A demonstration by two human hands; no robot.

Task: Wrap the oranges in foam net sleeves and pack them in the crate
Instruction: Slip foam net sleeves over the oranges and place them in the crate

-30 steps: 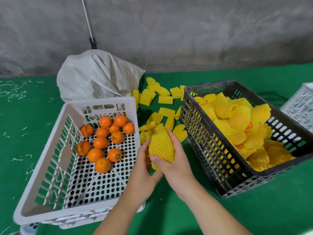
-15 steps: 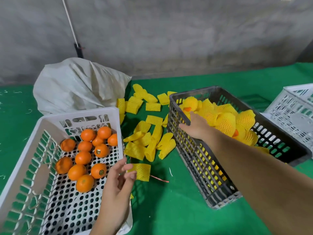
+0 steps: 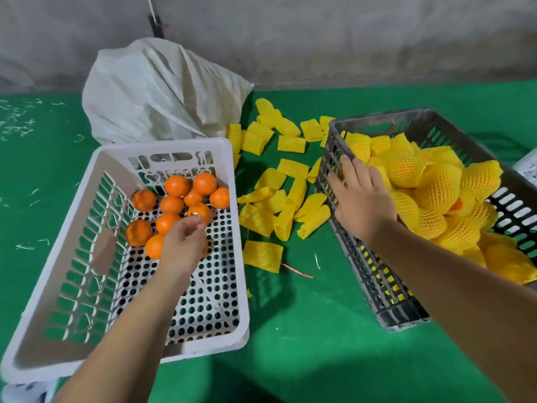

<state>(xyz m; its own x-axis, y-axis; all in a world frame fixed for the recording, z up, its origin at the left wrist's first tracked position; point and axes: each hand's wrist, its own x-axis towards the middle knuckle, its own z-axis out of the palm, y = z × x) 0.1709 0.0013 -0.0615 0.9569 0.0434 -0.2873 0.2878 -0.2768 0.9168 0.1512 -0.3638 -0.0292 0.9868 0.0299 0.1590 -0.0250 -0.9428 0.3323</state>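
Note:
Several bare oranges [image 3: 176,186] lie in the far part of a white crate [image 3: 236,234] on the left. My left hand [image 3: 183,245] hovers over them inside the crate, fingers loosely curled and holding nothing. A dark grey crate [image 3: 377,289] on the right is filled with oranges in yellow foam net sleeves [image 3: 438,187]. My right hand [image 3: 361,196] rests over its near left rim with fingers spread, empty. Loose yellow sleeves [image 3: 263,254] lie on the green table between the two crates.
A white woven sack [image 3: 157,88] sits behind the white crate against the grey wall. A corner of another white crate [image 3: 527,167] shows at the right edge. A thin red strip [image 3: 297,273] lies on the green cloth.
My right hand has left the sleeved orange in the grey crate and drawn back to its rim. My left hand has moved from the table edge into the white crate, over the oranges.

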